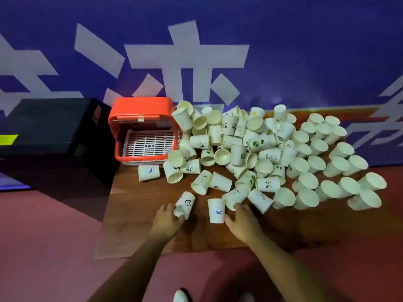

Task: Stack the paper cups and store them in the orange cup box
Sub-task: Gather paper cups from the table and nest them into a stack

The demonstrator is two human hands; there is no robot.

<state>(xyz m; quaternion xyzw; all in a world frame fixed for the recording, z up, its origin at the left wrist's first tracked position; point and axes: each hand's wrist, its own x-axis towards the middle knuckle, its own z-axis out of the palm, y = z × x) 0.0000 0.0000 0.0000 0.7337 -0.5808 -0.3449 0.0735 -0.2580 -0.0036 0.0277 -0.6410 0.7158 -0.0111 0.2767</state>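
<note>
A big heap of white paper cups covers the right half of the brown wooden table, most lying on their sides. The orange cup box stands open at the back left, showing a white grid tray inside. My left hand grips a tilted cup with a panda print near the table's front. Just right of it stands an inverted cup with a blue print. My right hand touches that cup's side, its fingers loosely curved beside it.
A black box sits left of the orange box. A single cup lies in front of the orange box. A blue wall with white characters rises behind the table. Red floor surrounds the table's near side.
</note>
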